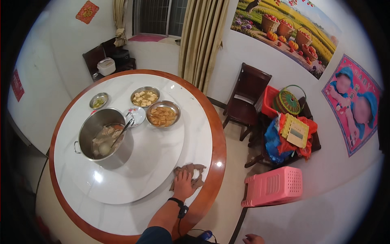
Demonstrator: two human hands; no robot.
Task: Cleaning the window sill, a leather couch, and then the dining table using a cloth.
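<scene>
My left hand (pixel 183 186) lies palm down on a crumpled brown cloth (pixel 198 182), its fingers bunching the fabric. The cloth rests on the white marble-patterned tabletop (pixel 158 210), beside the edge of the round turntable (pixel 146 183) and inside the wooden rim (pixel 218 146). At the bottom right edge only part of my right hand (pixel 254 239) shows, low and away from the table. On the turntable stands a large steel stockpot (pixel 118 152) of meat soup, with a ladle (pixel 122 134) leaning in it.
Behind the pot are a bowl of tofu (pixel 145 97), a bowl of browned food (pixel 163 114), a patterned plate (pixel 137 116) and a small dish of greens (pixel 99 101). Right of the table stand a wooden chair (pixel 243 106), a laden chair with bags (pixel 275 143) and a pink plastic stool (pixel 274 186).
</scene>
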